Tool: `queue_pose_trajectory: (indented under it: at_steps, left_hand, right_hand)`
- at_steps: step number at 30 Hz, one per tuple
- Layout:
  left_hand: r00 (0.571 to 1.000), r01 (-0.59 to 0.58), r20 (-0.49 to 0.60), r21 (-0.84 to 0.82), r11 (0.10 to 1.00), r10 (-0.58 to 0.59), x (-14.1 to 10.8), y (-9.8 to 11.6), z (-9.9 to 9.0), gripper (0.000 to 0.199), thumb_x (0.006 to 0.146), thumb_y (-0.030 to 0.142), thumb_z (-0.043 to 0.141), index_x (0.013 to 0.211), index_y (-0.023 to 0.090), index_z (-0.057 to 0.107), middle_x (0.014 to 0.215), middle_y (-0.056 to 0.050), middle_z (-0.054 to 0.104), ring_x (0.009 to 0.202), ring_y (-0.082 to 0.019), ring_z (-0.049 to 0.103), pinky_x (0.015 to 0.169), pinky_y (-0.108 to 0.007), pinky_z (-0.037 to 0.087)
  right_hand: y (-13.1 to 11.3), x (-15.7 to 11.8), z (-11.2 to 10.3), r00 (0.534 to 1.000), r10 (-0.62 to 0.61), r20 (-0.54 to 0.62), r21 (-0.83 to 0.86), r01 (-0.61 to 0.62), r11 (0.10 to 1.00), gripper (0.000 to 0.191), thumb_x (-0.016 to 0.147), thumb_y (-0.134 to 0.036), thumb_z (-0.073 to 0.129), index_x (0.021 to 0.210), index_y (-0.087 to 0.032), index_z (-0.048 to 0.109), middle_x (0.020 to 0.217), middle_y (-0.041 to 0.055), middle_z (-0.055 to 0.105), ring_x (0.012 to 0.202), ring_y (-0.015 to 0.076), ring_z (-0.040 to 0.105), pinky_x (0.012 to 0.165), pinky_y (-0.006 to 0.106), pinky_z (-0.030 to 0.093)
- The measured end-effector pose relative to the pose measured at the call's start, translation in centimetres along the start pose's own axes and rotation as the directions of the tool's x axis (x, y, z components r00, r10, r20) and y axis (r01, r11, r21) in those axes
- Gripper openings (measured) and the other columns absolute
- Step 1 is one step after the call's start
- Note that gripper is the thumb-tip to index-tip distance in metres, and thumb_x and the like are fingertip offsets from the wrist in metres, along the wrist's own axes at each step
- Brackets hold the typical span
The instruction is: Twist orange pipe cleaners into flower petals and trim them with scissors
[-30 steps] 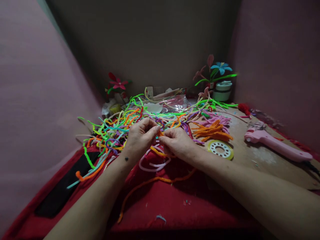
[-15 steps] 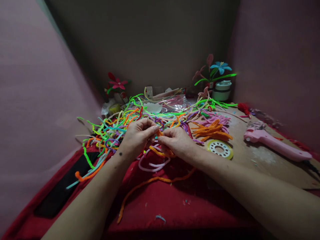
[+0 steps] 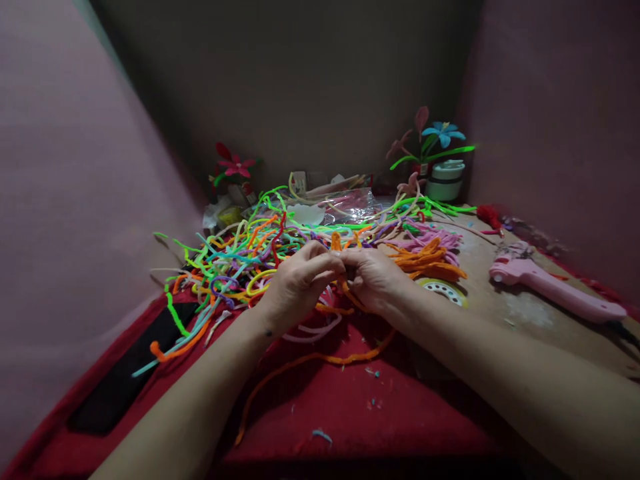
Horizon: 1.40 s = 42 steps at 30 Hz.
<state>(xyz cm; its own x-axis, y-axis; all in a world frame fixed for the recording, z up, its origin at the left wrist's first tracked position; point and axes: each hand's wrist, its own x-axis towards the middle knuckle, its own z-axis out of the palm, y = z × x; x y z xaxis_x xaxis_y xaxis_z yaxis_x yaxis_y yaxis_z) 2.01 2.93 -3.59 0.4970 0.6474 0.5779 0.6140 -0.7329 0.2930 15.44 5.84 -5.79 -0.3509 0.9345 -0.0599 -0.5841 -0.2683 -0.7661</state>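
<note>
Both my hands meet at the middle of the view, fingertips pinched around an orange pipe cleaner (image 3: 337, 240). A folded loop of it pokes up above the fingers, and part hangs below them. My left hand (image 3: 305, 277) is closed on it from the left, my right hand (image 3: 375, 277) from the right; the fingers hide the exact grip. Below the hands a long orange pipe cleaner (image 3: 305, 358) curves over the red cloth; whether it joins the held one I cannot tell. A pale pink pipe cleaner (image 3: 315, 337) lies beneath the hands.
A tangled heap of coloured pipe cleaners (image 3: 220, 267) spreads behind and left. To the right lie an orange bundle (image 3: 430, 260), a tape roll (image 3: 443, 291) and a pink glue gun (image 3: 555, 283) on a board. A black flat object (image 3: 125, 373) lies left. Pipe-cleaner flowers (image 3: 443, 135) stand behind.
Both hands have shifted right and come closer together. The orange pipe cleaner now shows as a loop rising above the fingertips. The right hand covers more of the tape roll.
</note>
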Motion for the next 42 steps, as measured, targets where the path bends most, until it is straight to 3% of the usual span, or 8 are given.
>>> queue_pose_trajectory:
  at_steps: [5, 12, 18, 24, 32, 42]
  left_hand:
    - [0.998, -0.046, -0.031, 0.073, 0.996, 0.048, -0.07, -0.14, 0.20, 0.010, 0.083, 0.019, 0.053, 0.085, 0.019, 0.063, 0.085, -0.003, 0.054, 0.077, -0.011, 0.054, 0.066, -0.021, 0.044]
    - [0.999, -0.035, -0.025, -0.052, 0.998, 0.034, 0.31, 0.44, -0.45, 0.009, 0.084, 0.018, 0.051, 0.082, 0.017, 0.059, 0.087, -0.004, 0.055, 0.082, -0.013, 0.054, 0.073, -0.024, 0.044]
    - [1.000, -0.002, 0.009, -0.095, 0.995, 0.003, 0.19, 0.72, -0.46, 0.012, 0.086, 0.020, 0.048, 0.086, 0.018, 0.059, 0.084, -0.004, 0.056, 0.079, -0.012, 0.054, 0.071, -0.023, 0.043]
    - [0.999, -0.041, 0.038, 0.064, 0.997, 0.039, -0.09, 0.64, -0.40, 0.017, 0.086, 0.019, 0.045, 0.090, 0.018, 0.062, 0.088, -0.005, 0.055, 0.080, -0.012, 0.053, 0.070, -0.022, 0.042]
    - [0.995, 0.097, -0.031, 0.329, 0.939, -0.092, -0.10, 0.17, -0.27, 0.018, 0.085, 0.021, 0.045, 0.079, 0.015, 0.061, 0.078, -0.004, 0.054, 0.070, -0.012, 0.052, 0.064, -0.023, 0.041]
    - [0.978, 0.062, 0.123, 0.603, 0.795, -0.169, -0.22, 0.24, -0.27, 0.024, 0.088, 0.026, 0.038, 0.075, 0.017, 0.056, 0.079, -0.004, 0.055, 0.066, -0.014, 0.054, 0.053, -0.023, 0.035]
  right_hand:
    - [0.00, -0.27, 0.26, 0.999, 0.048, 0.003, 0.000, -0.048, 0.999, 0.011, 0.051, -0.008, 0.059, 0.049, -0.013, 0.049, 0.047, -0.0037, 0.044, 0.045, 0.0058, 0.036, 0.041, 0.020, 0.025]
    - [0.12, -0.29, 0.03, 0.997, 0.072, 0.040, -0.041, -0.070, 0.997, 0.009, 0.054, -0.004, 0.051, 0.053, -0.013, 0.050, 0.048, -0.0028, 0.046, 0.043, 0.0060, 0.039, 0.041, 0.020, 0.028]
    - [0.18, -0.27, 0.02, 0.999, 0.035, 0.042, -0.086, -0.031, 0.996, 0.010, 0.054, -0.006, 0.056, 0.055, -0.014, 0.050, 0.047, -0.0036, 0.048, 0.041, 0.0060, 0.040, 0.040, 0.020, 0.028]
    - [-0.19, -0.55, 0.19, 0.999, 0.038, -0.008, -0.093, -0.038, 0.995, 0.013, 0.053, -0.005, 0.057, 0.059, -0.015, 0.049, 0.048, -0.0034, 0.051, 0.040, 0.0069, 0.045, 0.040, 0.019, 0.033]
    - [-0.21, -0.56, 0.08, 0.998, 0.070, 0.000, -0.156, -0.069, 0.985, 0.011, 0.061, -0.005, 0.052, 0.062, -0.015, 0.047, 0.048, 0.0001, 0.057, 0.037, 0.0089, 0.049, 0.039, 0.021, 0.040]
    - [0.03, -0.69, 0.05, 0.997, -0.071, 0.007, -0.341, 0.069, 0.938, 0.009, 0.061, -0.009, 0.049, 0.058, -0.017, 0.045, 0.048, -0.0018, 0.057, 0.036, 0.0078, 0.047, 0.038, 0.020, 0.038]
